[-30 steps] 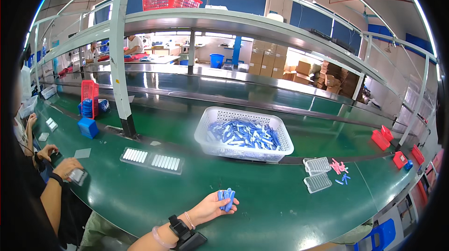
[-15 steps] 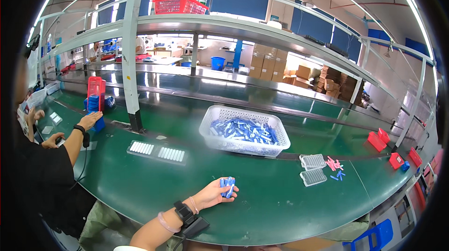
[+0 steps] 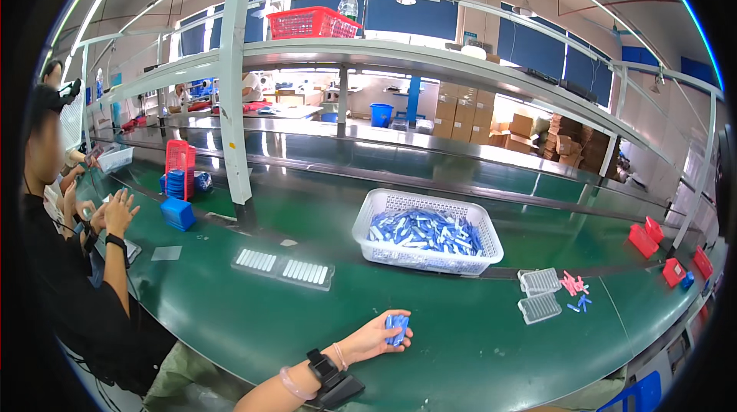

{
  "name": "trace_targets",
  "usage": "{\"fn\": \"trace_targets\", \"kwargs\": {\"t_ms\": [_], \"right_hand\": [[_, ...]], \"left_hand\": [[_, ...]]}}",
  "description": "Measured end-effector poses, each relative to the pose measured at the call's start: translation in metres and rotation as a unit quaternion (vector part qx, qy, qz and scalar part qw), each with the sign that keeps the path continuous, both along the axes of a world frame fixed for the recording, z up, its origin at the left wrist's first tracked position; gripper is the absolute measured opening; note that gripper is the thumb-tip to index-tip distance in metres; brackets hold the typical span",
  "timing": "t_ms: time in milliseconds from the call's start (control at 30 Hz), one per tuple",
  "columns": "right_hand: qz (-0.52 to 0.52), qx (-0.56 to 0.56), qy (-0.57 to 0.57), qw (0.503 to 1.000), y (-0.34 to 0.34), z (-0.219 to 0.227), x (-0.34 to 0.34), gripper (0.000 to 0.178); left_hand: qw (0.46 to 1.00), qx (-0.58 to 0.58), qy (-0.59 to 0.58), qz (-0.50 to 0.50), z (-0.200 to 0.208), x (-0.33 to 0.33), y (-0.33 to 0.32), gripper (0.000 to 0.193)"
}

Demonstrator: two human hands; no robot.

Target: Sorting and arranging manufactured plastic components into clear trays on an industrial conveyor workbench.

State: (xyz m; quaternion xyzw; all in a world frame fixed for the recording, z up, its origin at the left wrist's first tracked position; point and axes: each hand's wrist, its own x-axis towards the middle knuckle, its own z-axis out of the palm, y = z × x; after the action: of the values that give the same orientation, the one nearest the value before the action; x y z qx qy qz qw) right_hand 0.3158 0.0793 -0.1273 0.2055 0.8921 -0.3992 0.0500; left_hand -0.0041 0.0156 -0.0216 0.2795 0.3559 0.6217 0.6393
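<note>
My left hand (image 3: 384, 335) reaches in from the lower edge over the green table (image 3: 453, 358), a black device strapped at its wrist. Its fingers are curled around a small bundle of blue stick-shaped pieces (image 3: 397, 329), lying side by side. Beyond it stands a white perforated basket (image 3: 430, 262) heaped with blue and white sticks (image 3: 426, 229). Left of the hand, two clear trays (image 3: 282, 269) hold rows of white sticks. To the right are two clear ribbed cases (image 3: 540, 308) beside loose pink sticks (image 3: 573, 283) and blue sticks (image 3: 581, 304). My right hand is out of view.
At the left a co-worker in black (image 3: 65, 281) has raised hands near a blue bin (image 3: 177, 214) and red basket (image 3: 180, 163). A metal post (image 3: 232, 90) rises from the table under an overhead shelf (image 3: 430, 57). Red bins (image 3: 643, 241) sit far right.
The whole view has shifted, with the table's things now lower and farther right. My left hand still grips the blue sticks. The co-worker's hand has left the blue bin and is raised.
</note>
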Motion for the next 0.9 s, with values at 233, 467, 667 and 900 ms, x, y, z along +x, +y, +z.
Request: {"fn": "trace_targets", "kwargs": {"t_ms": [233,467,667,900], "right_hand": [[0.053,-0.011,-0.016,0.998,0.011,0.014,-0.009,0.027],[0.129,-0.053,-0.036,0.990,0.004,0.027,-0.010,0.028],[0.148,-0.233,-0.108,0.955,-0.015,0.121,-0.005,0.038],[-0.074,-0.110,0.061,0.989,0.055,0.229,-0.010,0.035]], "left_hand": [[0.998,-0.027,-0.044,0.041,-0.002,0.000,-0.003,0.034],[0.996,-0.062,-0.048,0.034,-0.004,0.004,0.002,0.034],[0.994,-0.067,-0.058,0.058,0.001,0.002,-0.010,0.035],[0.996,-0.054,-0.048,0.047,-0.002,0.002,0.004,0.034]]}}
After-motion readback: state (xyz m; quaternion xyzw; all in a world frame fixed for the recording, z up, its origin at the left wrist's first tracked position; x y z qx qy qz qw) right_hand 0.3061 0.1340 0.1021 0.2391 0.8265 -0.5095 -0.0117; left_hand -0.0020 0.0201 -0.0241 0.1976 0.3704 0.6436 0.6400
